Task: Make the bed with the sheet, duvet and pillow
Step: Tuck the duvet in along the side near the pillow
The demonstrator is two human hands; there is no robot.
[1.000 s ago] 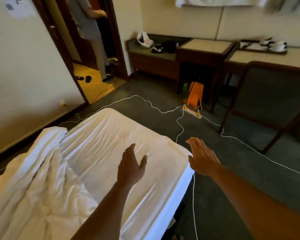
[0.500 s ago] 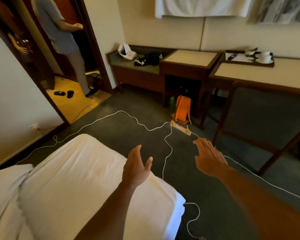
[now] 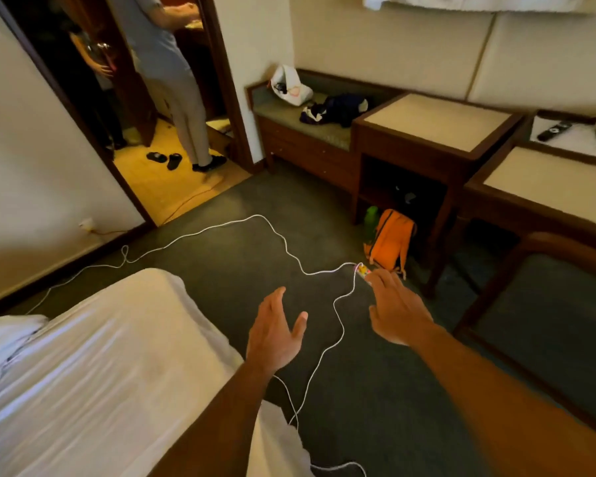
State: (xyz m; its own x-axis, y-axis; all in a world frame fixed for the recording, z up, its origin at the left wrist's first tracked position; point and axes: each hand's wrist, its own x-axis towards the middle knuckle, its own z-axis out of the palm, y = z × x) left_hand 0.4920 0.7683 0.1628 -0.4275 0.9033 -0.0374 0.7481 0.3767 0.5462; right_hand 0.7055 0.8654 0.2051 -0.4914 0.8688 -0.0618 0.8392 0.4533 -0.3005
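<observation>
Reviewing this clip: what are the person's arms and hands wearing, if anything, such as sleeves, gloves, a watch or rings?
Nothing shows on either one. The left hand and right hand are bare, with no gloves, and I see no rings, though the picture is slightly blurred. Both forearms are bare up to the frame's lower edge: no sleeves, watch or wristband in view.

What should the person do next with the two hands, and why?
Probably bring both hands back to the bunched duvet and grip it: the left hand and right hand hang open over the carpet, holding nothing, while the sheet already covers the mattress.
</observation>
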